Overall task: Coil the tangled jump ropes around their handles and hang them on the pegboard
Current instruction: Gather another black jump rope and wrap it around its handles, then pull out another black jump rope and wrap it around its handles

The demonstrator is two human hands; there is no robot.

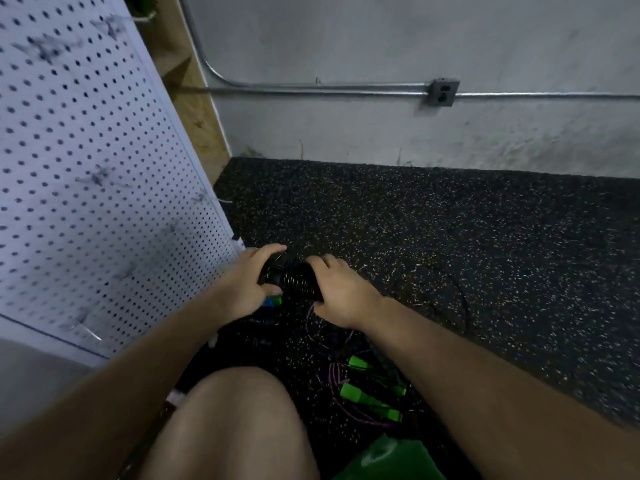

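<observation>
Rope wound into a tight black coil (294, 278) sits between two hands, low over the speckled floor (450, 237) and just right of the pegboard (86, 168). The left hand (247, 282) grips its left end with fingers curled round; the right hand (341, 296) wraps the right end. Both palms hide the ends of the bundle. Nearer, green handles (370, 393) lie in loose purple cord (346, 415), partly behind the right forearm. A blue-green scrap under the left hand is too blurred to name.
</observation>
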